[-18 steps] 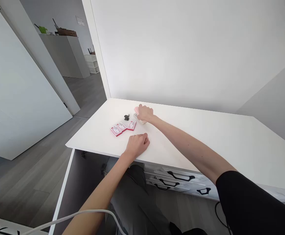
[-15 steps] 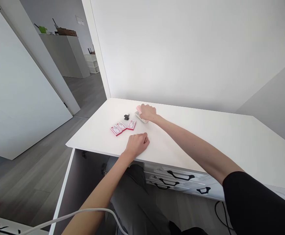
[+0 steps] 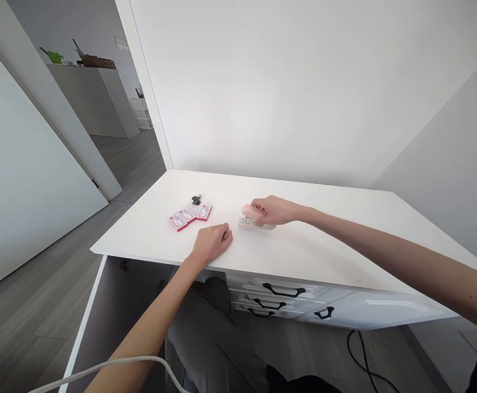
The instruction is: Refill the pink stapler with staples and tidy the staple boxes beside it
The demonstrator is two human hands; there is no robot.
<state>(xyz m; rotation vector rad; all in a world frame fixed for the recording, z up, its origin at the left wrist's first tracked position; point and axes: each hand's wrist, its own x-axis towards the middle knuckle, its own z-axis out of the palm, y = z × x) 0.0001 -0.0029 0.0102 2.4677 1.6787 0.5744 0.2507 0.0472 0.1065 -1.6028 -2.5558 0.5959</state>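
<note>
My right hand [image 3: 273, 210] grips a stapler with a pink top [image 3: 251, 211] and a cream base [image 3: 258, 225], over the middle of the white tabletop [image 3: 328, 248]. A small dark pattern shows at the base's left end; part of the top is hidden under my fingers. My left hand [image 3: 213, 242] rests near the front edge in a loose fist, with nothing visible in it. To its left lie red-and-white small boxes [image 3: 186, 215], side by side, and one more box [image 3: 204, 212] slightly apart. Just behind them sits a black binder clip [image 3: 196, 200].
Below the top are drawers with black handles [image 3: 284, 289] and an open compartment [image 3: 135, 295] at the left. A white cable [image 3: 140, 358] crosses my left forearm. The wall [image 3: 271, 98] rises behind. A black cord [image 3: 365, 363] lies on the floor.
My right hand has brought the stapler away from beside the boxes, rightward and nearer to me, turning it sideways. My left fist keeps its place on the tabletop. The view has shifted slightly.
</note>
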